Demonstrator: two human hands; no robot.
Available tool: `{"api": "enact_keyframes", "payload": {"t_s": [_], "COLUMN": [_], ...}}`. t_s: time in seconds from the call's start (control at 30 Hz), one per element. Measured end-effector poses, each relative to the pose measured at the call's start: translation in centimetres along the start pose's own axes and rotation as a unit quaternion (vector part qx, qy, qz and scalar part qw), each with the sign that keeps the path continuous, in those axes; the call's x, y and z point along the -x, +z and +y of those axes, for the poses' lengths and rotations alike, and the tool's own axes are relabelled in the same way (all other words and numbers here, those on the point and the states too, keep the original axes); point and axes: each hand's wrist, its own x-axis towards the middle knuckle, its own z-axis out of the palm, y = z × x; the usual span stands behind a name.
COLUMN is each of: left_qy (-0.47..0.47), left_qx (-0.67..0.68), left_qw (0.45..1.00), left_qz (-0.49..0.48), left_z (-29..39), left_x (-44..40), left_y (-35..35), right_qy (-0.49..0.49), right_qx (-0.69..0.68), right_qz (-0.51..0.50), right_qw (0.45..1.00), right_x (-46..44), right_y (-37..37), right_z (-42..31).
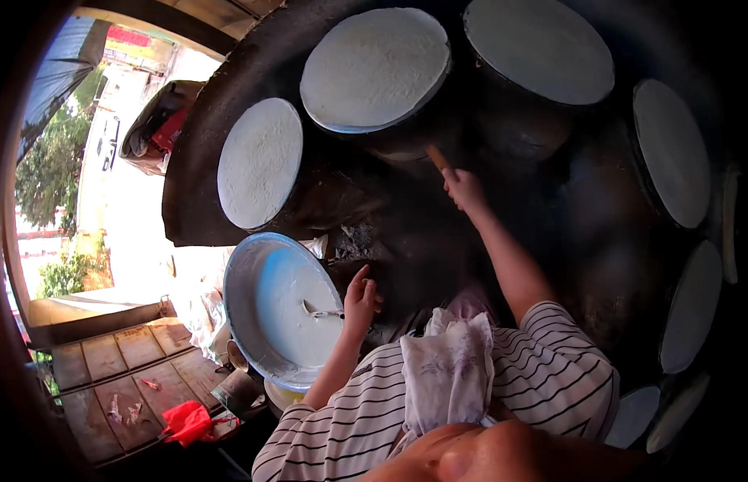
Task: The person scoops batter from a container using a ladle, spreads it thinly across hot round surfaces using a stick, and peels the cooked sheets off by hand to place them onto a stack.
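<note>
My right hand (464, 190) is closed around a short wooden stick (438, 158). The far end of the stick points toward the front of a round griddle (376, 71) coated in white batter. Over the right rim of a wide basin (237, 309) hovers my left hand (362, 300), its fingers loosely bent and apart, holding nothing visible. White batter (298, 293) fills the lower part of that basin. A metal ladle (319, 312) lies in the batter, its handle toward my left hand.
More batter-coated griddles curve around me: one at left (260, 164), one at upper right (539, 50), one at far right (671, 153). Ash (356, 239) lies beyond the basin. A red plastic bag (189, 423) rests by the tiled floor (137, 377). The right side is dark.
</note>
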Motion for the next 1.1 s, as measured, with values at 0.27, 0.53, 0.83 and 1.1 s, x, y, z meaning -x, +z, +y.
{"api": "enact_keyframes", "payload": {"t_s": [0.27,0.53,0.83,1.1], "left_qy": [-0.015,-0.001,0.264,0.546], "left_qx": [-0.049,-0.205,-0.190,-0.378], "left_qw": [0.996,0.978,0.943,0.735], "left_qz": [0.067,0.050,0.074,0.133], "left_z": [-3.1,-6.7,-1.9,16.2], "left_x": [2.4,7.6,2.8,-13.3], "left_y": [-3.5,-4.7,-11.9,-2.2], "right_qy": [-0.057,-0.168,-0.417,-0.323], "right_qx": [0.140,-0.024,0.162,0.241], "right_qz": [-0.047,-0.061,0.181,0.430], "right_qw": [0.987,0.984,0.876,0.808], "right_x": [-1.3,13.0,22.8,28.1], "right_y": [4.5,4.7,2.6,-10.6], "right_z": [2.5,-6.3,-16.1,-18.7]}}
